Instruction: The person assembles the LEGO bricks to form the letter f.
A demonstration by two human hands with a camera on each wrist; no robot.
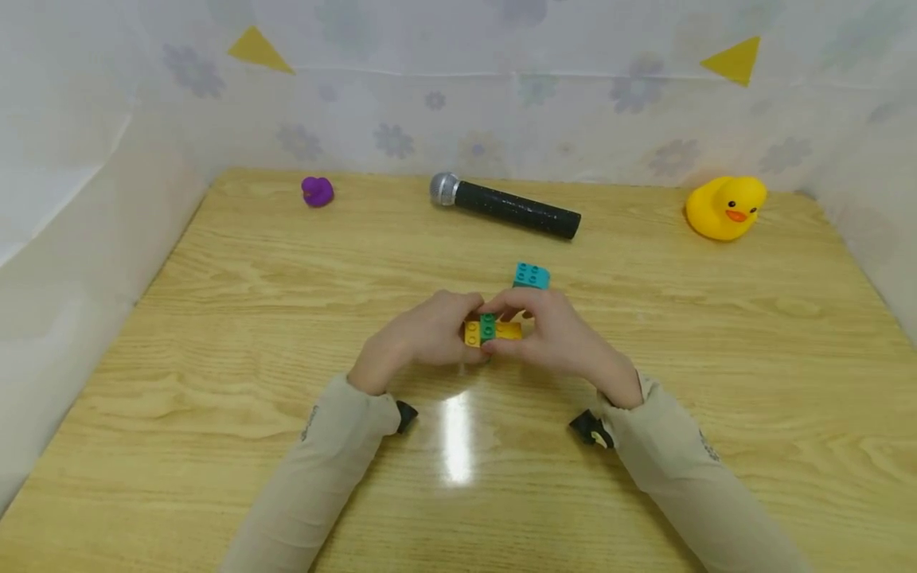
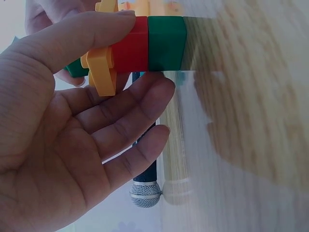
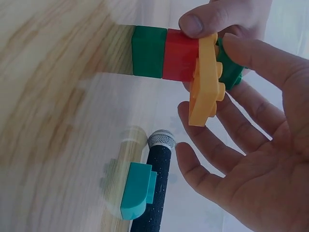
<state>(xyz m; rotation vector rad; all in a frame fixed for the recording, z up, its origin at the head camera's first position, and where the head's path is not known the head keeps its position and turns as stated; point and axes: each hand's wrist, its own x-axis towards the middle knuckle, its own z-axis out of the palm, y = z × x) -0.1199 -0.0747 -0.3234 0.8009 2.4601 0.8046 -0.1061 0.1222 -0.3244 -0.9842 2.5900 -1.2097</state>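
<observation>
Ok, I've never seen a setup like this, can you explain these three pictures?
There's no machine here: two bare hands do the work. The wide picture comes from a camera on the person's head; the other two come from one camera on each wrist, so the table looks tipped sideways there. The left hand holds a brick stack at its red brick, while the right hand pinches the green top brick. Between those sits a yellow piece, and another green brick forms the base. Also on the table are a turquoise brick, a microphone, a small purple duck and a larger yellow duck.
</observation>
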